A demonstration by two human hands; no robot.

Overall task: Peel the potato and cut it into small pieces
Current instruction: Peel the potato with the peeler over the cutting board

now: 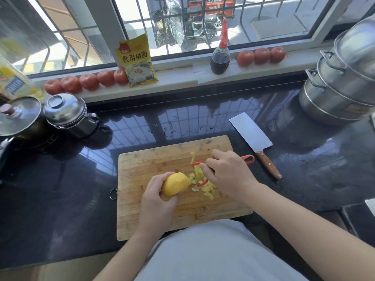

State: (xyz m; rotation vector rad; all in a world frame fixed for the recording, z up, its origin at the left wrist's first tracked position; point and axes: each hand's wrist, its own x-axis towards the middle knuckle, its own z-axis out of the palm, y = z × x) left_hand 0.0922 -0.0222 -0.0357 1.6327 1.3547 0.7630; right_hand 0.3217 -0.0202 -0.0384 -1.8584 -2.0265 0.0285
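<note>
The left hand (pixel 156 197) grips the peeled potato (pixel 175 183) above the board, long axis slanting toward the right hand (pixel 227 173) — which holds the red peeler (pixel 248 159) — cleaver (pixel 251 136) lies beyond the right hand, nearer it

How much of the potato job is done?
Peeling looks nearly finished: the yellow peeled potato sits in the left hand, with pale peel strips piled on the wooden cutting board. The right hand holds the red peeler. Cutting remains; the steel cleaver lies untouched.
</note>
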